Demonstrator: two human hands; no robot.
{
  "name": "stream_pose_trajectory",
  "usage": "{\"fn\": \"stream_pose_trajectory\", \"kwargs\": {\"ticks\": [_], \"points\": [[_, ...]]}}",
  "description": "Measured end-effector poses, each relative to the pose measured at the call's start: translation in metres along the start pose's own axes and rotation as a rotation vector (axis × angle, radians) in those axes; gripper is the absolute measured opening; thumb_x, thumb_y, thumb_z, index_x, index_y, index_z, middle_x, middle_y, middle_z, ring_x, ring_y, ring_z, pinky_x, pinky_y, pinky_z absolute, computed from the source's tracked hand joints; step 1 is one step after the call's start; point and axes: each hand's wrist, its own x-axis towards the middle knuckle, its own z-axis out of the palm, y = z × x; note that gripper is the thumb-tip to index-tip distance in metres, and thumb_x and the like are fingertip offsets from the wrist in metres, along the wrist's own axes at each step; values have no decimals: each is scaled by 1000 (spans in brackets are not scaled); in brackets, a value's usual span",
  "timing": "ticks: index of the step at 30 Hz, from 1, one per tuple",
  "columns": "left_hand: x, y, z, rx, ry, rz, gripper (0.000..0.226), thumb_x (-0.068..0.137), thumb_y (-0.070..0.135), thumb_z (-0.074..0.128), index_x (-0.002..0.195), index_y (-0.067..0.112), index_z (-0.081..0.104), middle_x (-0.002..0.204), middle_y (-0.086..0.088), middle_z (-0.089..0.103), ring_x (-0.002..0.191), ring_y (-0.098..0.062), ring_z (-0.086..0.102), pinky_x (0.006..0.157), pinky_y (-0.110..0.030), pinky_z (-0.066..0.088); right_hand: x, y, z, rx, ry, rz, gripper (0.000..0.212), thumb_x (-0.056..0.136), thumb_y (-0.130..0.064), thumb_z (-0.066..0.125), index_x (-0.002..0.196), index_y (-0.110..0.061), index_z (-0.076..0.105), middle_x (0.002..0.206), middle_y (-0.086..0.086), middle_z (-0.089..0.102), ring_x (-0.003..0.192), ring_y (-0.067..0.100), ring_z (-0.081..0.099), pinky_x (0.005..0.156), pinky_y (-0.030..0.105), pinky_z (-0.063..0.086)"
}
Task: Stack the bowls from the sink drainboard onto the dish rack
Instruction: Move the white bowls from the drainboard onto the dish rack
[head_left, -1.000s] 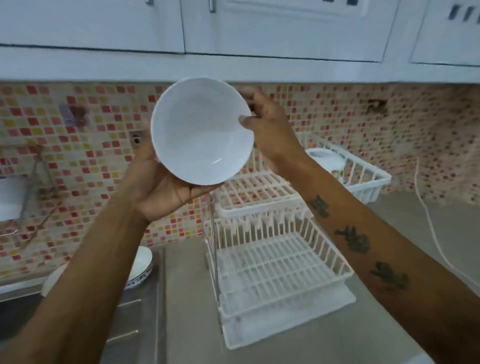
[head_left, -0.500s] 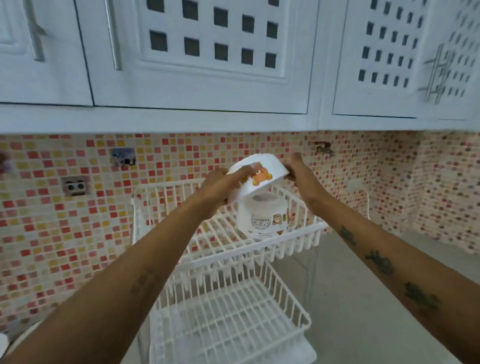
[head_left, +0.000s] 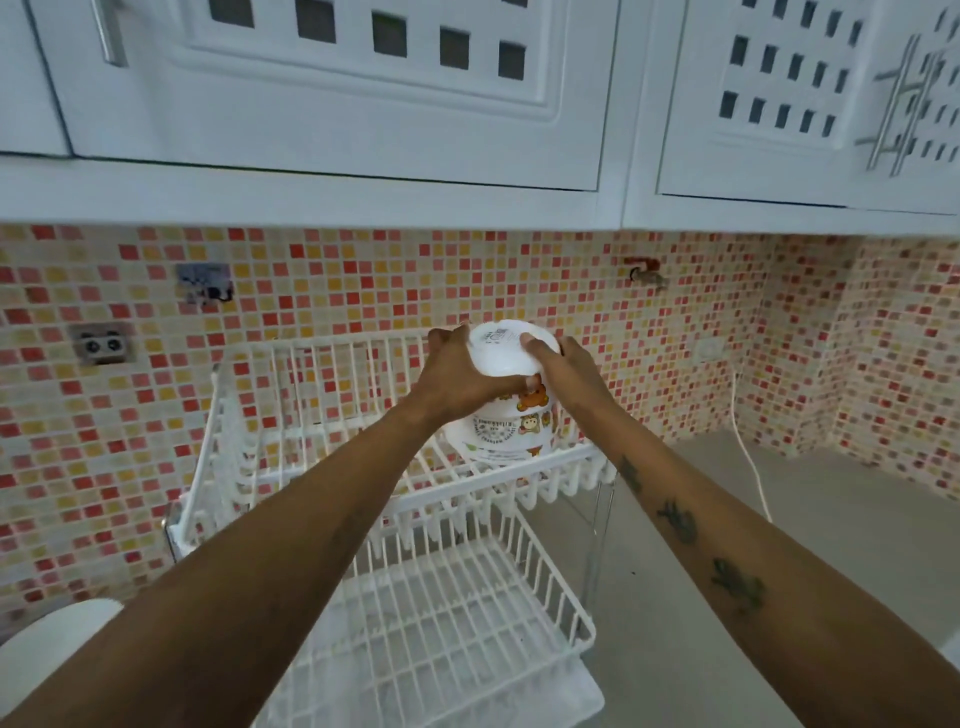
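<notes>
A white bowl (head_left: 501, 353) is upside down on top of a stack of white bowls with bear prints (head_left: 506, 431). The stack stands on the upper tier of the white two-tier dish rack (head_left: 332, 467). My left hand (head_left: 457, 379) grips the top bowl's left side and my right hand (head_left: 558, 371) grips its right side. The bowl's foot ring faces up. The rack's lower tier (head_left: 457, 623) holds nothing.
A white plate edge (head_left: 47, 644) shows at the bottom left. A white cable (head_left: 748, 457) runs down the tiled wall to the grey counter (head_left: 831, 519) on the right. White cabinets hang overhead.
The bowl went from held up open-side toward me, to tilted over the stack, to flipped and lowered onto the stack. My view shifted right, toward the rack.
</notes>
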Motion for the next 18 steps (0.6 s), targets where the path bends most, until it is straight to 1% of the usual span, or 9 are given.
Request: {"fn": "stream_pose_trajectory", "kwargs": {"ticks": [2, 4, 6, 8, 9, 11, 12, 15, 18], "points": [[-1, -3, 1, -1, -4, 8, 84, 62, 50, 84, 133, 19, 51, 102, 8, 39, 119, -20, 35, 97, -31, 37, 3, 4, 2, -31, -12, -6, 67, 72, -64, 53, 122, -19, 53, 118, 6, 65, 104, 26, 64, 93, 47, 52], [-3, -6, 1, 5, -20, 11, 91, 53, 61, 82, 130, 21, 54, 105, 4, 50, 115, -16, 36, 96, -28, 37, 6, 6, 5, -76, -5, -2, 72, 67, -67, 50, 122, -21, 53, 116, 6, 65, 102, 27, 64, 90, 46, 53], [1, -12, 4, 33, -11, 16, 83, 50, 69, 79, 118, 24, 61, 102, 5, 61, 110, -14, 48, 99, -29, 39, 7, 8, 8, -146, -25, -25, 64, 78, -60, 48, 127, -18, 49, 121, 3, 60, 103, 24, 60, 86, 41, 50], [0, -11, 6, 96, -57, -2, 70, 53, 68, 75, 106, 24, 62, 90, 9, 60, 100, -10, 53, 96, -25, 31, 7, 10, 9, -213, -51, -34, 57, 89, -52, 43, 134, -17, 42, 127, 5, 54, 106, 24, 55, 86, 38, 47], [2, -13, 9, 115, -64, -7, 75, 51, 73, 70, 109, 25, 62, 91, 7, 59, 102, -13, 54, 96, -25, 28, 9, 13, 9, -239, -55, -26, 56, 90, -51, 41, 135, -17, 40, 129, 6, 54, 108, 25, 55, 90, 40, 47], [3, -14, 11, 133, -82, -29, 94, 43, 82, 60, 118, 26, 59, 101, 1, 61, 112, -22, 50, 96, -26, 27, 10, 15, 10, -289, -64, -31, 56, 92, -50, 38, 138, -16, 38, 133, 8, 53, 109, 25, 54, 98, 43, 45], [4, -16, 12, 126, -96, -36, 96, 43, 82, 60, 121, 26, 58, 106, -2, 61, 115, -24, 48, 97, -27, 27, 11, 17, 11, -330, -67, -36, 59, 93, -50, 36, 141, -15, 35, 137, 9, 51, 113, 27, 53, 102, 45, 42], [1, -17, 9, 100, -138, -76, 84, 61, 62, 77, 129, 20, 52, 119, -9, 56, 122, -26, 39, 99, -31, 29, 12, 17, 15, -445, -64, -22, 68, 95, -51, 30, 150, -12, 22, 153, 13, 34, 135, 36, 38, 113, 49, 30], [-1, -15, 8, 78, -144, -102, 95, 54, 61, 72, 134, 16, 47, 120, -8, 52, 125, -26, 33, 90, -27, 30, 14, 19, 18, -464, -53, -28, 67, 95, -48, 29, 150, -10, 21, 154, 12, 33, 137, 35, 36, 114, 49, 29]]}}
